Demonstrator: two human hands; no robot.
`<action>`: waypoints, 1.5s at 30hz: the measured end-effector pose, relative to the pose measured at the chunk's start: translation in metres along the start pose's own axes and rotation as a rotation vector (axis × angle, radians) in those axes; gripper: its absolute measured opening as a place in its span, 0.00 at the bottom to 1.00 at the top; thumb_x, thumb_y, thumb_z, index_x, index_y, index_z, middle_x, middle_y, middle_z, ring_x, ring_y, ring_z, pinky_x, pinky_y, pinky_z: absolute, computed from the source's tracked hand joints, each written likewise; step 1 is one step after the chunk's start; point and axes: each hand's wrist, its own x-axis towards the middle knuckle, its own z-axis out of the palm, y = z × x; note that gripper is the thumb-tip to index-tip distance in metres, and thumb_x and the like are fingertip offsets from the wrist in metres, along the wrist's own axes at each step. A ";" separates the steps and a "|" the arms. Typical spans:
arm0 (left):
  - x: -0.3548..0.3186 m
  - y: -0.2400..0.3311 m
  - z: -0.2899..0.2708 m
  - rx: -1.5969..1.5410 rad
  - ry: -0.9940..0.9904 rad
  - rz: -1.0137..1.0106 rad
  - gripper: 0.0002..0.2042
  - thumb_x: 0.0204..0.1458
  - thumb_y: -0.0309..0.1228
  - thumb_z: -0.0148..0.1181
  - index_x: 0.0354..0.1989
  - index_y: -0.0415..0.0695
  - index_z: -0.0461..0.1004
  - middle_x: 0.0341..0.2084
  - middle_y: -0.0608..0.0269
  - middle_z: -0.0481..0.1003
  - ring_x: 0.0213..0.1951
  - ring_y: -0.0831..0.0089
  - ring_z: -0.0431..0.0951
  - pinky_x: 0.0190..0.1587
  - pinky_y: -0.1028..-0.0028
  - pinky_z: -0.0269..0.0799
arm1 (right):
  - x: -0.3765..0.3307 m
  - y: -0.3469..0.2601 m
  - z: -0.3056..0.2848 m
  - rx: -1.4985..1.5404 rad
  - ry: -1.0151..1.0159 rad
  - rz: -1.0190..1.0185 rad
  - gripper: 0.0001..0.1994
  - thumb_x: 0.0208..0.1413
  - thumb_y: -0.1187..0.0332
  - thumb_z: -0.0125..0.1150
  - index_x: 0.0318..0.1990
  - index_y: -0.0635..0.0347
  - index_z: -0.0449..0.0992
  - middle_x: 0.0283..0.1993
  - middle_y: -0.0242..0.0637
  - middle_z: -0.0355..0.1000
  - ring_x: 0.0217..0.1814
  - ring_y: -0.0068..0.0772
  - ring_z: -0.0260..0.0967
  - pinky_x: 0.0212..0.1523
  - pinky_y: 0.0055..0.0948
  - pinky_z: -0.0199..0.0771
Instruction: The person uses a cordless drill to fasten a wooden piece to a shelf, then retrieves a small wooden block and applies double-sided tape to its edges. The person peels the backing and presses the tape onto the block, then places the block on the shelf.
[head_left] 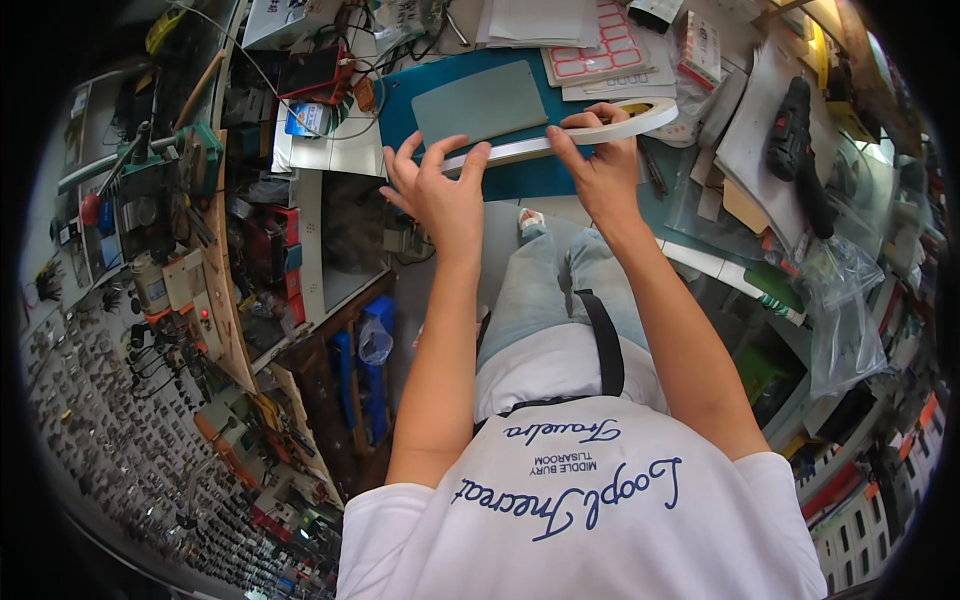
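Note:
A narrow roll of white tape (650,117) is held in my right hand (603,170), with the thumb at its near side and the fingers over the far side. From the roll a pale strip of tape (518,151) runs leftward. Its left end lies between the thumb and index finger of my left hand (445,195); the other left fingers are spread. Beneath and beyond the strip, a grey-green rectangular sheet (480,102) lies on a dark teal mat (400,95) on the bench.
Papers and a red-bordered label sheet (597,45) lie at the back. A black cordless drill (790,130) rests on papers at right, near a clear plastic bag (845,300). A red-and-black device (312,72) and a vise (195,160) stand left; many keys (100,400) hang lower left.

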 end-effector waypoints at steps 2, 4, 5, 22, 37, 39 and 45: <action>0.000 0.009 0.004 0.044 -0.004 0.068 0.12 0.41 0.44 0.65 0.30 0.53 0.78 0.52 0.58 0.62 0.65 0.55 0.44 0.62 0.44 0.24 | 0.001 -0.001 -0.001 0.020 -0.004 0.001 0.14 0.42 0.57 0.66 0.26 0.59 0.77 0.34 0.40 0.67 0.42 0.43 0.60 0.43 0.38 0.61; 0.000 0.021 0.008 0.068 -0.061 0.085 0.12 0.40 0.44 0.65 0.29 0.52 0.78 0.53 0.58 0.61 0.65 0.55 0.44 0.62 0.43 0.24 | 0.002 0.002 -0.002 0.013 0.012 -0.025 0.13 0.42 0.58 0.65 0.26 0.60 0.76 0.33 0.40 0.67 0.41 0.43 0.60 0.42 0.38 0.60; -0.001 0.026 0.012 0.080 -0.090 0.094 0.11 0.40 0.44 0.66 0.29 0.52 0.78 0.53 0.58 0.61 0.65 0.55 0.44 0.61 0.43 0.23 | 0.002 0.004 -0.003 0.010 0.021 -0.038 0.13 0.42 0.58 0.65 0.25 0.60 0.76 0.32 0.40 0.67 0.41 0.43 0.60 0.41 0.38 0.60; 0.001 0.028 0.012 0.157 -0.248 0.431 0.11 0.51 0.44 0.54 0.36 0.53 0.77 0.36 0.72 0.74 0.50 0.68 0.65 0.61 0.48 0.32 | 0.003 0.001 -0.010 0.017 -0.134 0.120 0.20 0.48 0.47 0.58 0.31 0.57 0.77 0.42 0.41 0.67 0.43 0.42 0.64 0.40 0.37 0.62; 0.017 0.026 0.008 -0.033 -0.356 0.678 0.09 0.46 0.36 0.59 0.35 0.48 0.76 0.27 0.64 0.75 0.30 0.65 0.76 0.30 0.70 0.70 | 0.003 -0.007 -0.022 0.431 -0.172 0.318 0.15 0.46 0.67 0.63 0.41 0.65 0.75 0.33 0.37 0.72 0.29 0.20 0.68 0.30 0.20 0.68; 0.018 0.026 0.008 -0.056 -0.361 0.660 0.09 0.47 0.36 0.59 0.36 0.49 0.76 0.28 0.64 0.76 0.30 0.65 0.76 0.30 0.70 0.70 | 0.004 -0.014 -0.020 0.390 -0.124 0.275 0.15 0.44 0.70 0.63 0.40 0.65 0.74 0.33 0.36 0.71 0.30 0.21 0.69 0.32 0.20 0.70; 0.017 0.024 0.010 -0.079 -0.366 0.587 0.09 0.49 0.36 0.58 0.37 0.49 0.77 0.28 0.65 0.76 0.29 0.65 0.76 0.29 0.71 0.69 | -0.001 -0.023 -0.012 0.230 0.055 0.138 0.16 0.41 0.73 0.64 0.40 0.66 0.73 0.39 0.38 0.72 0.32 0.26 0.72 0.34 0.22 0.71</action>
